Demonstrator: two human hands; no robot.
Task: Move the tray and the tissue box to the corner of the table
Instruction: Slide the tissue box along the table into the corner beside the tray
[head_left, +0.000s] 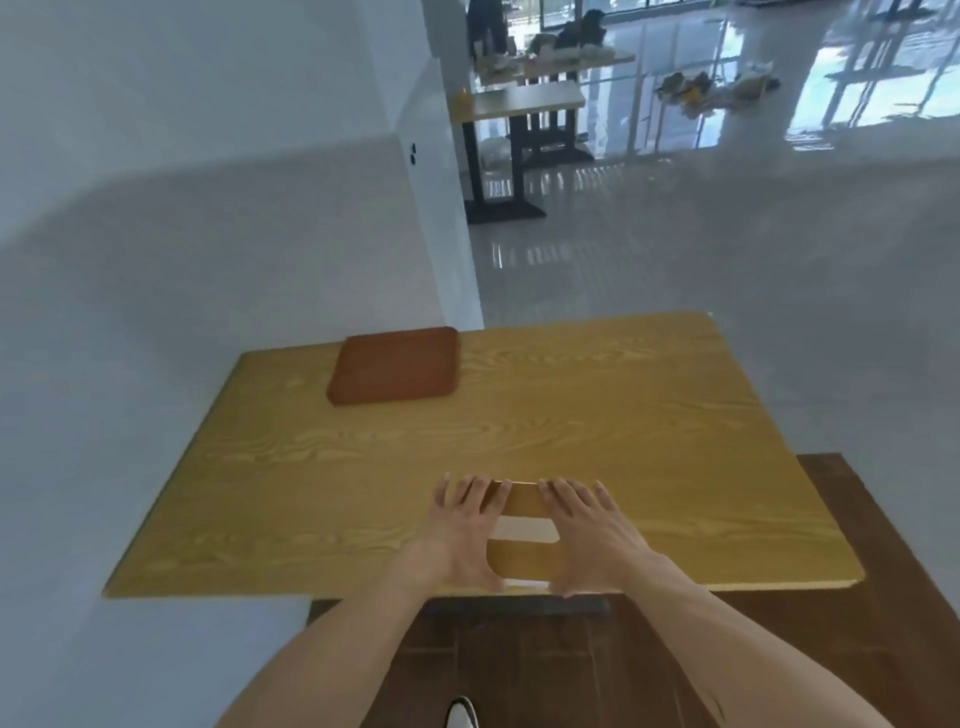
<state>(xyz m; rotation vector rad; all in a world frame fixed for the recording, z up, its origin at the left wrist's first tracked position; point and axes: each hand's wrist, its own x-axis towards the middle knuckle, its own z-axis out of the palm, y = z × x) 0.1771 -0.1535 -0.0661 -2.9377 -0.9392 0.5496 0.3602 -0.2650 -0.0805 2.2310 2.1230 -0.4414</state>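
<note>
Both hands, left hand (457, 535) and right hand (587, 535), clasped around yellow wood-look tissue box (524, 558); no legible writing; brown square tray (395, 371) well apart.

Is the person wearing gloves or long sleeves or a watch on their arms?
No. The left hand and the right hand are both bare, without gloves, rings or a watch showing. Both forearms are bare too, with no sleeves anywhere in the picture. Each hand has its fingers spread.

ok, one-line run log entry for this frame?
stage: grasping tissue box | left hand, right hand: on box sides, near table edge | tray: far-left area by wall, untouched
</note>
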